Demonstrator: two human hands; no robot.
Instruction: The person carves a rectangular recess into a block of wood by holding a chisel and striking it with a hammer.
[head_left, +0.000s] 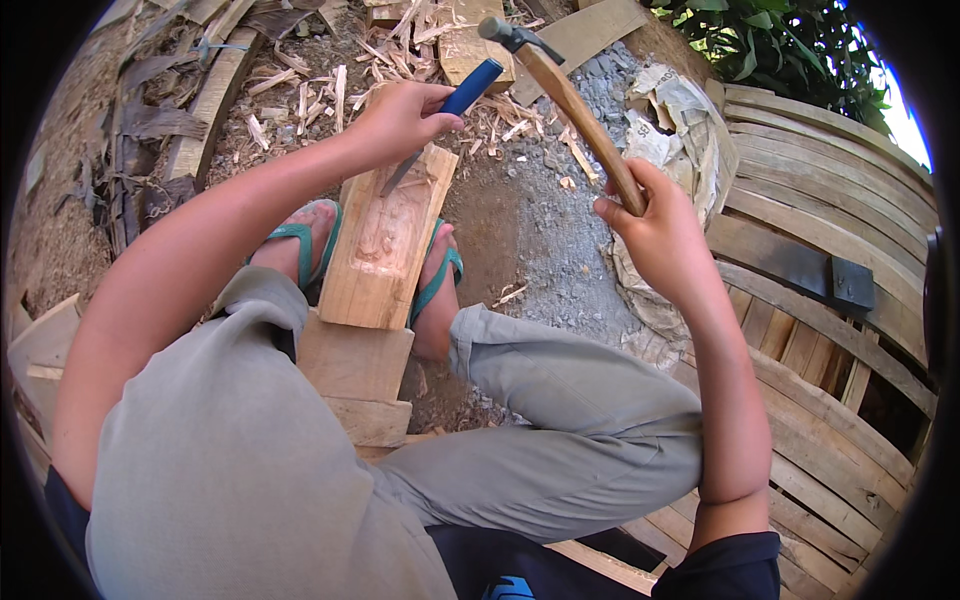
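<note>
While the person sits with knees apart over a scatter of wood chips, both hands are busy. The left hand is curled tight around a chisel, whose blue handle sticks out past the thumb toward the upper right; the steel blade runs down and left from under the fingers and its tip touches the top end of a pale wooden block. That block lies just below the fingers, tilted, wedged between two feet in green sandals, with a shallow carved hollow in its face. Its near end rests on a stack of short wood pieces.

The right hand is closed around the lower end of a hammer, fingers wrapped fully about the wooden shaft. From the fist the shaft rises up and to the left, and the dark metal head hangs above and just right of the chisel's blue handle, apart from it.

To the right of the right-hand fingers lies crumpled paper sacking on grey gravel, and beyond it curved wooden slats.
</note>
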